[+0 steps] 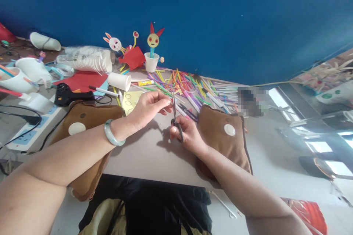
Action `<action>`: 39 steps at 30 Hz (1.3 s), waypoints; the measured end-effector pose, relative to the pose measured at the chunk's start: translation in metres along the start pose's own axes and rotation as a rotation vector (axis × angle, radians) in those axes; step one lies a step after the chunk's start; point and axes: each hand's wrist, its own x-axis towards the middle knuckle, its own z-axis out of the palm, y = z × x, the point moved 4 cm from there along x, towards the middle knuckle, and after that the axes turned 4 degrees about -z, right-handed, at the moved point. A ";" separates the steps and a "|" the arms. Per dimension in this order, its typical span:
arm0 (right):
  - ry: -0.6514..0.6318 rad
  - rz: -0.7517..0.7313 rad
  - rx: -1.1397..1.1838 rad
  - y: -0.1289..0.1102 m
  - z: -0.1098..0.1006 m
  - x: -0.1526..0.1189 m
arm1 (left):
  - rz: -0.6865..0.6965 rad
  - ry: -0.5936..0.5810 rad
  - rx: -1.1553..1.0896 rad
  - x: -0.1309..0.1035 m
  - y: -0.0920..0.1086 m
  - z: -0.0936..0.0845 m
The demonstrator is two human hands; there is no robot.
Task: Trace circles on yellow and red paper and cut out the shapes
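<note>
My right hand [186, 132] is closed round the black handles of a pair of scissors [174, 112], whose blades point up and away. Close to the blades on the left is my left hand [154, 104], with thumb and fingers pinched together. Whatever lies between those fingertips is too small to make out. Both hands are above the pale table [135, 161], between two brown cushions. Behind them, a yellow sheet with drawn circles [129, 99] lies beside a white paper cup [119, 81].
Colourful strips [187, 84] are heaped along the blue wall. A cup with a rabbit-faced figure [151, 61] stands at the back. On the left are a black glue gun [71, 95], power strip [35, 130] and stacked cups [88, 60]. A brown cushion [217, 147] lies right.
</note>
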 end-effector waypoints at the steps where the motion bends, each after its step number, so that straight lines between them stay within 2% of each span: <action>1: 0.000 0.000 -0.001 0.000 0.000 0.000 | -0.002 -0.003 0.003 0.000 0.000 0.000; 39: 0.031 0.022 -0.030 -0.001 0.001 0.001 | 0.022 -0.005 -0.026 0.002 -0.001 0.000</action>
